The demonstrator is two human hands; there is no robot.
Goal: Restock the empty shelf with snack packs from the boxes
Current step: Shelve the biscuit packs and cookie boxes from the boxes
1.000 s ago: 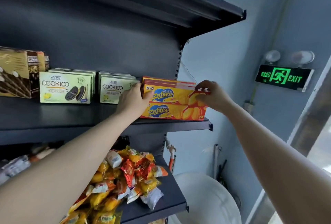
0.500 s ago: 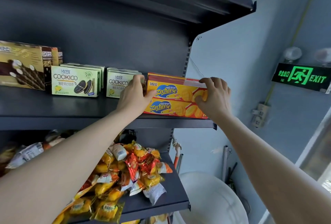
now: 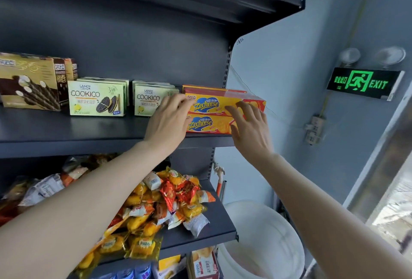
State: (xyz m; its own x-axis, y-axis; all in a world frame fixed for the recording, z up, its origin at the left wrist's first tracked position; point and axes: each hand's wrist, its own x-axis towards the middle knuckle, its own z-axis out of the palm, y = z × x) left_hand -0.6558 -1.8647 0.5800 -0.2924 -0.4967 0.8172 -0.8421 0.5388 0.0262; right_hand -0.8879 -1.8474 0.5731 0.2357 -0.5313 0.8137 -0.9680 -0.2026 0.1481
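Note:
Two yellow-and-red Zecheese boxes are stacked at the right end of the dark shelf (image 3: 66, 138), the upper box (image 3: 214, 104) on the lower box (image 3: 207, 124). My left hand (image 3: 168, 122) rests against the left end of the stack, fingers on the upper box's corner and thumb at the seam between the boxes. My right hand (image 3: 252, 131) is in front of the stack's right half, fingers spread, fingertips touching the upper box's front face. Neither hand is closed around a box.
Left of the stack stand two rows of green Cookico boxes (image 3: 97, 98) and brown wafer-roll boxes (image 3: 29, 82). The shelf below holds a heap of small snack packets (image 3: 169, 198). A white bucket (image 3: 263, 240) stands at lower right; a lit exit sign (image 3: 363, 82) is on the wall.
My right hand has come off the upper box's right end and opened in front of the stack. The left hand stays at the left end. The view has shifted left.

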